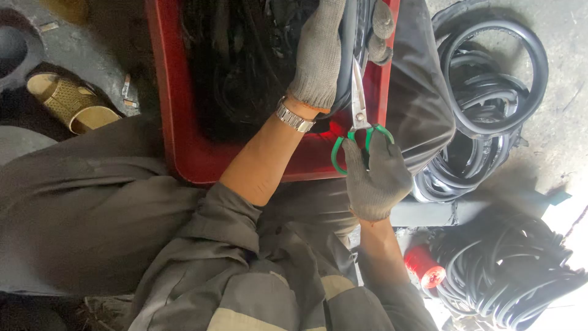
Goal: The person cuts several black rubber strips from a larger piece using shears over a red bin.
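Over a red plastic tub (177,122), the grey-gloved left hand (318,52) grips a black rubber strip (344,67). Just below, at the tub's near rim, the gloved right hand (375,178) holds green-handled metal scissors (359,122), fingers through the loops, blades along the strip. Black rubber rings (490,79) lie right of the tub.

Daylight falls from the right, overexposing the pale concrete floor (563,37) at the lower right corner, while the inside of the red plastic tub (168,92) and the upper left lie in deep shadow, with slight softness and stretching toward the frame edges.
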